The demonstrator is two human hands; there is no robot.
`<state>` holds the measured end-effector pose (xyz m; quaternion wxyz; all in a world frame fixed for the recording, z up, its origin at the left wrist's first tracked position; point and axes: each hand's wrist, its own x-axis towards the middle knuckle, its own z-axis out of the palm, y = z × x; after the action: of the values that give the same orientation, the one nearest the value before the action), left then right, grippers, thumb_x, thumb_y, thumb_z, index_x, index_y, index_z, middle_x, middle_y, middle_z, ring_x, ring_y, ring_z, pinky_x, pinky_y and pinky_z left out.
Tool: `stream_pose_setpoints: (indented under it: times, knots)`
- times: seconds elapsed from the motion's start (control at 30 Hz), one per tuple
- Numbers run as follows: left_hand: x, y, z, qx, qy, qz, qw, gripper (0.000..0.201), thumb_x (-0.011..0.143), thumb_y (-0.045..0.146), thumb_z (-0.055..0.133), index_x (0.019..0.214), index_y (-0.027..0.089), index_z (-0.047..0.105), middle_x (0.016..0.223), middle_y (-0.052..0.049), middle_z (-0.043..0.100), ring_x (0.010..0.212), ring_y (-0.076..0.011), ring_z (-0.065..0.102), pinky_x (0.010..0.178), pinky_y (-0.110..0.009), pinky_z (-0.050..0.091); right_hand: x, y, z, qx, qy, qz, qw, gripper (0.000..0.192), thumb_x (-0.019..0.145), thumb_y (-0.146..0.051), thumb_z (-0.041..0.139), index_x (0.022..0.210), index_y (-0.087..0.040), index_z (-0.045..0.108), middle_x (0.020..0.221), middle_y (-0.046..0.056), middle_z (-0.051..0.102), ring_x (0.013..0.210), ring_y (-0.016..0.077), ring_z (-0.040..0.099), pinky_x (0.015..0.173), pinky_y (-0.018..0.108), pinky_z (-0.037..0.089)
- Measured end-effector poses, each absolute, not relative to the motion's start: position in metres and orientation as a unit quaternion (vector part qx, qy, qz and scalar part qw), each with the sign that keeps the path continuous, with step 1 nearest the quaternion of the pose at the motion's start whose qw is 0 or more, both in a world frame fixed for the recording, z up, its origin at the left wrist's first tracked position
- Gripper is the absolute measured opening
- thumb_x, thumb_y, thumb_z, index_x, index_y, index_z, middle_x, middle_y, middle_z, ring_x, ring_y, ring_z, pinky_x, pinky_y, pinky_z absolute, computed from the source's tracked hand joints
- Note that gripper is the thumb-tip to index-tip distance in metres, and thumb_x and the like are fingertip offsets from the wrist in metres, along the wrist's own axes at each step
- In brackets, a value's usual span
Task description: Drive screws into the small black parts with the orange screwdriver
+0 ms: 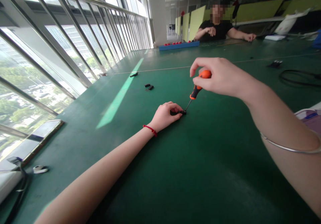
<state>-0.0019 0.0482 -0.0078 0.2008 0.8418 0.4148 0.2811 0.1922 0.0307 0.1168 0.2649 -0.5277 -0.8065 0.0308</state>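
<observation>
My left hand [165, 115] rests on the green table [155, 170] and pinches a small black part [181, 112] flat against the surface. My right hand [220, 77] grips the orange top of a screwdriver [196, 91] with an orange and black handle. The screwdriver leans down to the left, and its tip touches the black part right beside my left fingertips. A red string circles my left wrist; a thin metal bangle sits on my right forearm.
Small black parts [149, 86] and another black piece [133, 74] lie further back. A phone [42, 133] lies at the left edge by the windows. A black cable [301, 78] coils at the right. A person in black sits behind a blue rack [179, 45].
</observation>
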Motion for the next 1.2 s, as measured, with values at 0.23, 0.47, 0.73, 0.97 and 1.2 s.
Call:
stream_pose_setpoints:
  times: [0.23,0.47,0.73,0.97,1.2]
  knots:
    - [-0.0017,0.0483,-0.0075,0.840,0.415,0.284,0.203,0.016,0.076,0.021,0.060,0.088,0.019,0.071,0.081,-0.002,0.061,0.076,-0.0135,0.056,0.071,-0.025,0.048,0.1924,0.0332,0.1135,-0.535,-0.797,0.023,0.278,0.024,0.079,-0.043,0.050,0.077,-0.022,0.061,0.058,0.001,0.051,0.055,0.0149,0.042,0.054,0.028,0.028]
    - [-0.0023,0.0490,-0.0093,0.842,0.413,0.284,0.199,0.017,0.076,0.022,0.060,0.089,0.019,0.071,0.082,-0.001,0.061,0.076,-0.0134,0.057,0.071,-0.026,0.048,0.1915,0.0339,0.1129,-0.540,-0.795,0.030,0.275,0.025,0.079,-0.045,0.051,0.077,-0.022,0.060,0.059,0.001,0.051,0.053,0.0142,0.042,0.054,0.029,0.030]
    - [-0.0021,0.0486,-0.0084,0.841,0.415,0.283,0.202,0.016,0.076,0.023,0.060,0.088,0.019,0.070,0.082,-0.002,0.061,0.075,-0.0132,0.057,0.070,-0.025,0.048,0.1937,0.0300,0.1173,-0.529,-0.808,0.027,0.257,0.024,0.077,-0.044,0.054,0.077,-0.022,0.063,0.057,0.000,0.050,0.052,0.0127,0.041,0.054,0.028,0.029]
    - [-0.0014,0.0487,-0.0086,0.839,0.415,0.283,0.207,0.016,0.076,0.023,0.061,0.087,0.019,0.070,0.083,-0.002,0.061,0.077,-0.0136,0.057,0.071,-0.024,0.048,0.1924,0.0299,0.1160,-0.527,-0.808,0.021,0.263,0.023,0.074,-0.039,0.059,0.091,-0.024,0.060,0.065,-0.001,0.054,0.054,0.0123,0.042,0.055,0.027,0.029]
    - [-0.0003,0.0496,-0.0094,0.837,0.411,0.287,0.217,0.017,0.079,0.028,0.059,0.087,0.017,0.070,0.082,-0.003,0.061,0.074,-0.0129,0.056,0.068,-0.024,0.046,0.1903,0.0271,0.1165,-0.523,-0.809,0.023,0.268,0.014,0.074,-0.028,0.055,0.086,-0.021,0.054,0.067,-0.001,0.050,0.058,0.0111,0.038,0.057,0.028,0.028]
